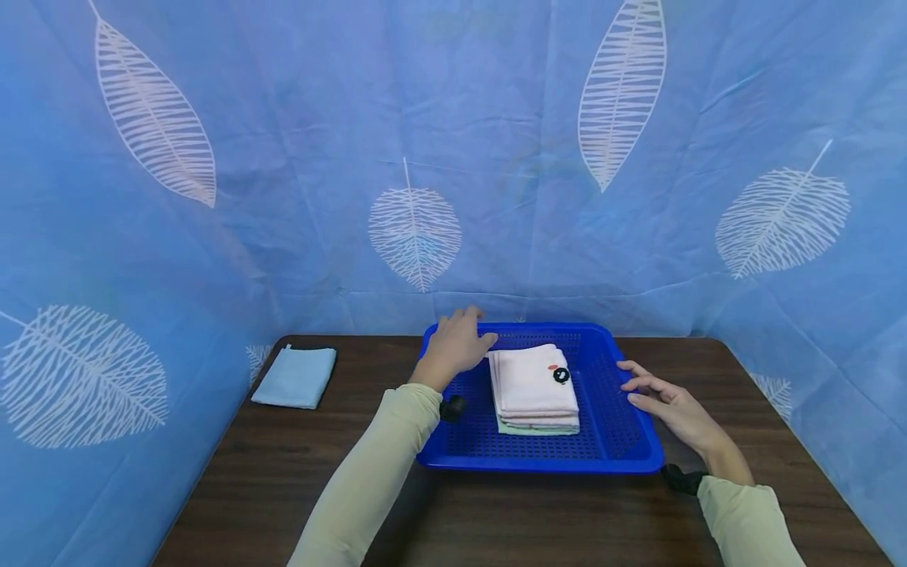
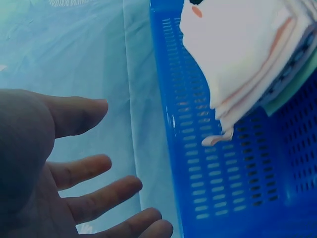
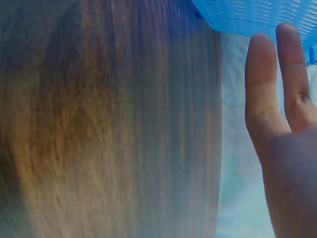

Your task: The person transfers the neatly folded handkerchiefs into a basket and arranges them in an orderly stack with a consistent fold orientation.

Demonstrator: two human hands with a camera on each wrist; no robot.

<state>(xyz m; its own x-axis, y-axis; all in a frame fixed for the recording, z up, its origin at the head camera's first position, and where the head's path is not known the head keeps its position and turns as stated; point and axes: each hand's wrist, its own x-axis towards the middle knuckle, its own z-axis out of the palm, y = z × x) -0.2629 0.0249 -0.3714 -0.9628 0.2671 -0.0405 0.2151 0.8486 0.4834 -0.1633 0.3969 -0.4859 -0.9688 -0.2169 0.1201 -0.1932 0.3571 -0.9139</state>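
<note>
A blue plastic basket (image 1: 542, 466) with slotted walls sits on the dark table. Inside it lies a neat stack of folded cloths (image 1: 534, 386), a white one with a small black and red motif on top and a green edge at the bottom. My left hand (image 1: 457, 344) is over the basket's back left corner; in the left wrist view its fingers (image 2: 106, 196) are spread and hold nothing. Beside the right rim is my right hand (image 1: 676, 413). Its fingers (image 3: 261, 74) extend towards the basket wall; whether they touch it, I cannot tell.
A folded light blue cloth (image 1: 296, 378) lies at the table's back left. The brown wooden table (image 1: 283, 480) reaches back to a blue curtain (image 1: 312, 173) with white leaf prints, which also hangs along both sides.
</note>
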